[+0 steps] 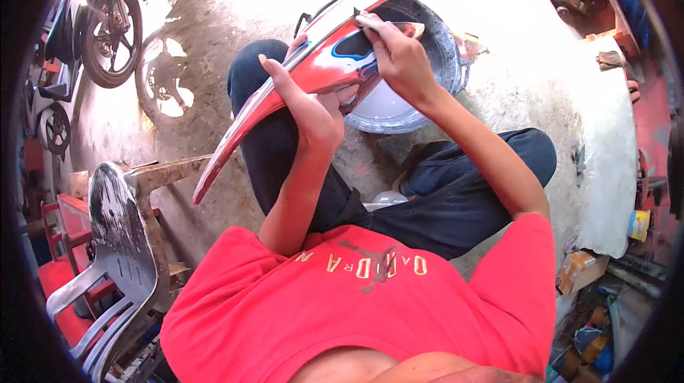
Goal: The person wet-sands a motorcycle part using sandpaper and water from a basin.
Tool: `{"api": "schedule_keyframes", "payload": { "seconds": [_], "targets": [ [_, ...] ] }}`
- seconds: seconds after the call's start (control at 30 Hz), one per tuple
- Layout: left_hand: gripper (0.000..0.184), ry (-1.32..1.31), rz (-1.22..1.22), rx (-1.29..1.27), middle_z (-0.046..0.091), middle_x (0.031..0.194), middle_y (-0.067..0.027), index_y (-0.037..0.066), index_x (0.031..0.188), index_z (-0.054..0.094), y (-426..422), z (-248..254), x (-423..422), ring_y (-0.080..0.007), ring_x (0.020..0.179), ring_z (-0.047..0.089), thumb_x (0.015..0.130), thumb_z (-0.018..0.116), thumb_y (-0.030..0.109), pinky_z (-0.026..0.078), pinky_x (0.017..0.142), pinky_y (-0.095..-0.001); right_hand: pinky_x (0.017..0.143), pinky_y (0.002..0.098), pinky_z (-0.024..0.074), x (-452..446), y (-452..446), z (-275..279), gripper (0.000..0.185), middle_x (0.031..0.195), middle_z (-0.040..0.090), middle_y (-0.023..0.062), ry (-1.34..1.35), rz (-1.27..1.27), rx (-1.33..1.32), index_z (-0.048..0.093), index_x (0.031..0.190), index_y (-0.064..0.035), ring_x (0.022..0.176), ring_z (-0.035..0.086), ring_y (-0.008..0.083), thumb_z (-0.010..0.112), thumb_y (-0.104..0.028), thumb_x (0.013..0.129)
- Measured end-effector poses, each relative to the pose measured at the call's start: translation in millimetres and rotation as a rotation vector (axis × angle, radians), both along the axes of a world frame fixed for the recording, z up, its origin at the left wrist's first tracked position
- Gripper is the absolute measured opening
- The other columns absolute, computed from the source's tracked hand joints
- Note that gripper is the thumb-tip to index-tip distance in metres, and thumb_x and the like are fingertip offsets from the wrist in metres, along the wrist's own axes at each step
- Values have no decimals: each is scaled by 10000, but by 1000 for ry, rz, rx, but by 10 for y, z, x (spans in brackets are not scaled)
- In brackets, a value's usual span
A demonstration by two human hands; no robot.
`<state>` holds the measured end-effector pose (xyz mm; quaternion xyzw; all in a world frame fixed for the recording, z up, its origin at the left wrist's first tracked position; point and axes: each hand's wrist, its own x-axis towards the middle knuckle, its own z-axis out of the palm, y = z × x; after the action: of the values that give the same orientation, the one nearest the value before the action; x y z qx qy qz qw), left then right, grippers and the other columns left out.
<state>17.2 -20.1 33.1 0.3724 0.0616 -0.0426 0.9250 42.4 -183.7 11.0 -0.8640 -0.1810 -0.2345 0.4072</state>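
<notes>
2 hands on red panel

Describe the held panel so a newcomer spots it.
Start at the round basin on the floor. Gripped by the left hand, touched by the right hand, the panel partly covers it. Unlike the basin, it's long, red and white, tapering to a point, with a blue-edged dark patch.

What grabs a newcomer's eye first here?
First, the glossy red-and-white panel, slanting across the upper middle, the left hand gripping it and the right hand at its upper part, partly over a round tub. Then the bright red shirt filling the bottom, and the scuffed grey chair at lower left.
</notes>
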Motion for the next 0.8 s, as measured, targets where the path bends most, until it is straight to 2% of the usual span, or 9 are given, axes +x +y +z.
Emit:
{"api": "schedule_keyframes", "payload": {
  "seconds": [0.13,0.23,0.3,0.37,0.43,0.47,0.57,0.7,0.8],
  "targets": [
    [924,-81,56,86,585,1376,-131,55,1427,489,-89,-127,57,-280,1283,562,963,258,821,528,958,-543,1041,405,525,-323,324,341,392,1326,651,225,-221,365,-114,643,1303,0,1277,622,343,543,90,935],
    [931,-30,11,103,557,1410,-141,63,1445,474,-119,30,-69,-286,1305,549,971,204,818,494,1034,-517,971,384,558,1,9,113,360,1256,683,227,-70,249,-20,650,1298,-13,1191,676,323,568,41,952],
    [921,-37,-33,120,551,1418,-142,64,1454,466,-136,16,-85,-283,1305,550,984,181,802,465,1082,-484,829,371,594,189,-270,138,346,1098,726,224,239,-126,-161,644,1311,-39,988,747,312,569,-1,976],
    [902,-137,-49,172,519,1452,-137,56,1500,402,-163,-69,-53,-258,1353,509,1002,179,773,400,1148,-419,887,386,576,114,-264,232,363,1159,711,219,279,-120,-211,643,1313,-35,1073,718,336,579,18,960],
    [861,-297,-7,251,489,1462,-134,51,1521,339,-194,-201,-27,-245,1381,474,1022,200,739,391,1155,-398,951,404,550,-137,-24,323,362,1214,695,213,5,130,-154,650,1307,-38,1174,670,354,599,9,952],
    [894,-331,-16,251,449,1508,-146,-15,1557,264,-191,-173,-46,-236,1427,414,1037,179,708,281,1210,-371,996,417,525,-288,116,498,370,1249,683,208,-94,225,-172,657,1300,-41,1222,642,355,614,18,937],
    [929,-354,-21,273,373,1570,-165,-26,1603,164,-239,-178,-95,-241,1445,390,1033,186,708,282,1210,-378,944,409,549,-171,-63,438,355,1223,693,204,-69,269,-184,664,1296,-51,1143,682,357,594,9,953],
    [1003,-348,-47,410,262,1654,-160,-15,1626,151,-308,-84,-159,-263,1531,245,997,101,765,211,1247,-422,797,412,569,152,-531,401,297,1035,714,244,370,-133,-369,670,1264,-44,957,717,378,576,-69,983],
    [990,-508,-62,636,178,1684,-165,-22,1630,51,-242,-114,-102,-280,1551,175,1000,51,742,104,1266,-408,884,416,554,-262,-208,646,336,1130,709,235,205,117,-250,667,1296,-60,1042,701,388,561,-42,978]
  ]
}}
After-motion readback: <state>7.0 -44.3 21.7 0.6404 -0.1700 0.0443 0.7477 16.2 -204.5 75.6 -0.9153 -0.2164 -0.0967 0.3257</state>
